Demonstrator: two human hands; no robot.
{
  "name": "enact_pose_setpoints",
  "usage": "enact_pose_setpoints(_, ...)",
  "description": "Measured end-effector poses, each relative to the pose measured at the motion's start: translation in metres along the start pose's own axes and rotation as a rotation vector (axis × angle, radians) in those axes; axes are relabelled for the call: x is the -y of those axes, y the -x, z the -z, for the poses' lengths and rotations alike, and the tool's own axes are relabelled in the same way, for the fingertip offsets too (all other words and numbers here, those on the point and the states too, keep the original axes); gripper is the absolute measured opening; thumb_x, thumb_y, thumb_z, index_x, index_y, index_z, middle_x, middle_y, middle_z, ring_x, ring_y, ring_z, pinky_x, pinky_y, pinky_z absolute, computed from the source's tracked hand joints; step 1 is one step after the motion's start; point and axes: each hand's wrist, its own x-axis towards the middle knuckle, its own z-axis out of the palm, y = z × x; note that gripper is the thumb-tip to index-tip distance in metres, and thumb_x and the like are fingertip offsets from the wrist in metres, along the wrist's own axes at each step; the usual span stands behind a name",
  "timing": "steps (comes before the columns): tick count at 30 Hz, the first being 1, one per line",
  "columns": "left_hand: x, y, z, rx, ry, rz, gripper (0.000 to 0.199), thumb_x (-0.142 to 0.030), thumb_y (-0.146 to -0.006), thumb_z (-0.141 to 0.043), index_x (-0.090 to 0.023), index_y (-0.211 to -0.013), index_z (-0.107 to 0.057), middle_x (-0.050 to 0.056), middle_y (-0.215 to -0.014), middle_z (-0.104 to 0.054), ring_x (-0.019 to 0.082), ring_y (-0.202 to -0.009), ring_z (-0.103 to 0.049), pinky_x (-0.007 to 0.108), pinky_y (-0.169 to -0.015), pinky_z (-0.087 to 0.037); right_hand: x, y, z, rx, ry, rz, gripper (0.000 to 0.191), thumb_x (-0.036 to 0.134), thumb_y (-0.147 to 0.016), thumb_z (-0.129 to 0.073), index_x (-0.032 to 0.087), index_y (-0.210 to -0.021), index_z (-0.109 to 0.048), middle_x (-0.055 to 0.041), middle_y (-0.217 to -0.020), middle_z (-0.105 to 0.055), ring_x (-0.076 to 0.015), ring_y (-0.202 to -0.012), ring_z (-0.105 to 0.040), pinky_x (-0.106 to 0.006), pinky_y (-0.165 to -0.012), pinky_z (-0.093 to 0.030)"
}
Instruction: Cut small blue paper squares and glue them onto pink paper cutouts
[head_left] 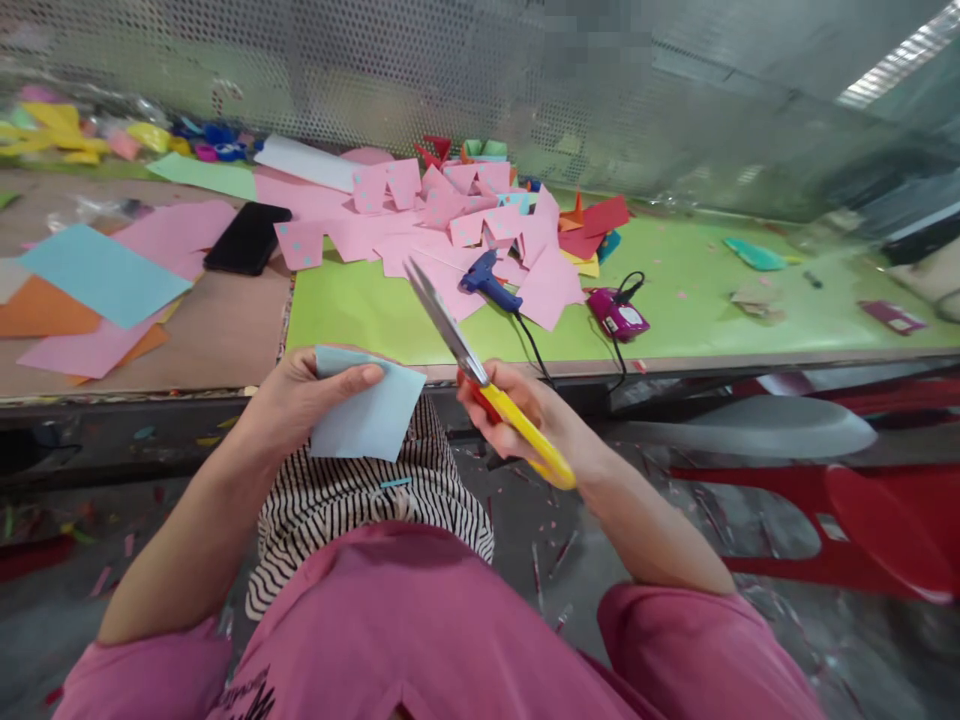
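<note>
Left hand (319, 390) pinches blue paper (367, 420) under its thumb, likely to steady it. Right hand (517, 405) grasps scissors (471, 365) by the handles, blades toward far side, off the paper.

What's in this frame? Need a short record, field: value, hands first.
left hand: holds pale blue paper
right hand: holds scissors, tips pointing toward bench
scissors vs paper: apart
on green cover: pink cutouts, glue gun, purple box
left of green cover: phone
</note>
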Motion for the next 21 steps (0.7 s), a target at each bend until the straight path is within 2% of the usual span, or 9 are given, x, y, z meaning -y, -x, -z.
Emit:
enact_pose_setpoints(1, -0.001, 0.000, 0.002, -0.023, 0.038, 0.000, 0.040, -0.049, -0.055, -0.095, -0.018, -0.076, -0.079, 0.002, -0.068, -0.074, 0.012, -0.055, -0.061, 0.020, -0.048, -0.049, 0.001, 0.007, 0.008, 0.114, 0.028, -0.046, 0.051, 0.060, -0.079, -0.079, 0.021, -0.100, -0.053, 0.0070, -0.076, -0.048, -0.0050, -0.056, -0.041, -0.019, -0.047, -0.036)
enact_pose_setpoints(3, -0.003, 0.000, 0.004, -0.041, 0.107, 0.006, 0.041, -0.047, -0.053, -0.096, -0.018, -0.077, -0.080, 0.004, -0.073, -0.077, 0.014, -0.058, -0.065, 0.022, -0.052, -0.053, 0.002, 0.020, 0.020, 0.236, 0.104, -0.131, 0.055, 0.067, -0.080, -0.073, 0.020, -0.102, -0.055, 0.0051, -0.078, -0.051, -0.0060, -0.058, -0.044, -0.019, -0.048, -0.040)
enact_pose_setpoints(7, -0.006, 0.002, 0.003, -0.019, 0.165, 0.011, 0.041, -0.044, -0.051, -0.097, -0.017, -0.078, -0.080, 0.006, -0.078, -0.079, 0.017, -0.062, -0.068, 0.026, -0.056, -0.057, 0.003, 0.035, 0.027, 0.371, 0.191, -0.284, 0.058, 0.067, -0.080, -0.074, 0.020, -0.107, -0.056, 0.0023, -0.084, -0.056, -0.0080, -0.067, -0.051, -0.020, -0.058, -0.048)
enact_pose_setpoints(10, -0.006, 0.004, 0.003, 0.036, 0.153, -0.002, 0.040, -0.045, -0.053, -0.097, -0.018, -0.078, -0.080, 0.005, -0.077, -0.078, 0.017, -0.062, -0.068, 0.026, -0.056, -0.057, 0.005, 0.039, 0.026, 0.374, 0.131, -0.309, 0.065, 0.073, -0.078, -0.071, 0.019, -0.108, -0.055, 0.0013, -0.087, -0.055, -0.0082, -0.070, -0.050, -0.020, -0.062, -0.051)
enact_pose_setpoints(14, -0.004, 0.007, 0.010, 0.031, 0.078, -0.062, 0.032, -0.045, -0.059, -0.094, -0.020, -0.072, -0.079, 0.003, -0.067, -0.073, 0.014, -0.058, -0.063, 0.023, -0.050, -0.051, 0.009, 0.039, 0.027, 0.360, 0.024, -0.298, 0.070, 0.079, -0.076, -0.069, 0.019, -0.108, -0.055, 0.0013, -0.090, -0.052, -0.0077, -0.072, -0.048, -0.021, -0.066, -0.052)
enact_pose_setpoints(18, -0.001, 0.009, 0.018, 0.097, -0.086, -0.080, 0.026, -0.046, -0.065, -0.090, -0.024, -0.073, -0.081, 0.001, -0.061, -0.070, 0.013, -0.052, -0.058, 0.022, -0.044, -0.043, 0.014, 0.038, 0.028, 0.384, 0.047, -0.315, 0.071, 0.079, -0.076, -0.069, 0.017, -0.107, -0.056, 0.0008, -0.088, -0.052, -0.0084, -0.074, -0.049, -0.019, -0.065, -0.050)
enact_pose_setpoints(21, -0.001, 0.010, 0.021, 0.160, -0.182, -0.088, 0.026, -0.050, -0.069, -0.086, -0.026, -0.078, -0.083, 0.003, -0.062, -0.072, 0.015, -0.051, -0.060, 0.023, -0.043, -0.044, 0.016, 0.038, 0.029, 0.413, 0.096, -0.335, 0.069, 0.079, -0.076, -0.069, 0.017, -0.105, -0.057, 0.0024, -0.083, -0.052, -0.0074, -0.069, -0.048, -0.019, -0.062, -0.048)
